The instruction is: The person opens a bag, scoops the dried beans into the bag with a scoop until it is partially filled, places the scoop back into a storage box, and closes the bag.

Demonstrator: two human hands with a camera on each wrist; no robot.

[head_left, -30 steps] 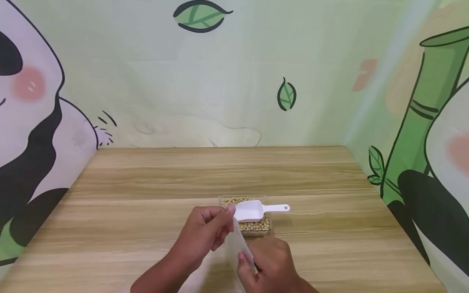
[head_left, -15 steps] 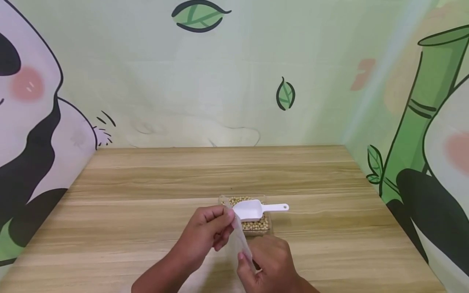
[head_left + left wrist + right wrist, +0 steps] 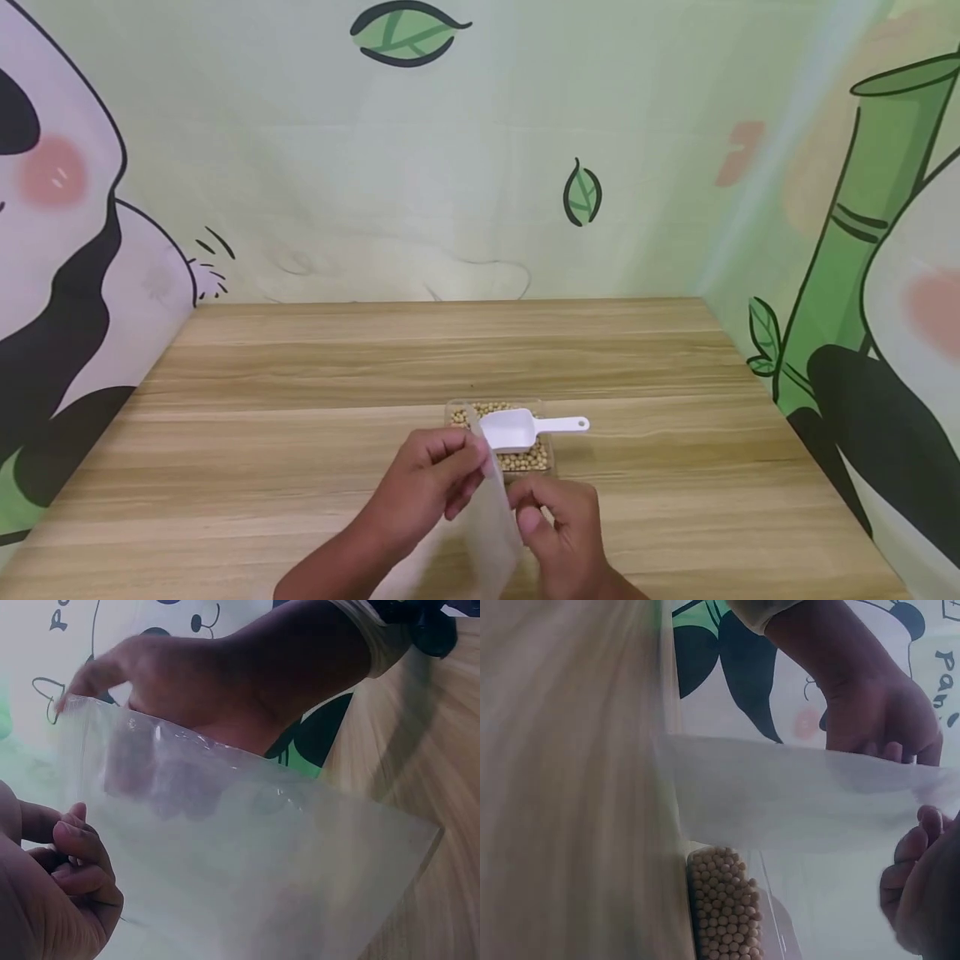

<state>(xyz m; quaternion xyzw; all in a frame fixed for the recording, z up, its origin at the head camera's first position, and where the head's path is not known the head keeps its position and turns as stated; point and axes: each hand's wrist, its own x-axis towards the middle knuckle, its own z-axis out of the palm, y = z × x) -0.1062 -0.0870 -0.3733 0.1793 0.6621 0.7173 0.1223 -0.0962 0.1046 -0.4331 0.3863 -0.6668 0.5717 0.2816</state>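
Observation:
A translucent plastic bag (image 3: 491,533) hangs between the two hands above the near part of the table. The left hand (image 3: 438,471) pinches its top edge between thumb and fingers. At the bag's other upper side is the right hand (image 3: 562,529), its fingers bent. In the left wrist view its fingertips meet a corner of the bag (image 3: 262,832); whether they pinch it is unclear, since the film and blur veil them. Beyond the hands stands a clear box (image 3: 551,467) of round beige beans (image 3: 528,461). Across it lies a white scoop (image 3: 510,431).
The wood-grain table (image 3: 315,367) reaches back to a printed panda and bamboo backdrop (image 3: 322,150), which also rises at both sides. The handle of the scoop juts past the box's right side.
The right thumb has come off the bag's near face and sits to the right of it. More of the bag hangs in view. The left hand has shifted slightly right and down, still pinching.

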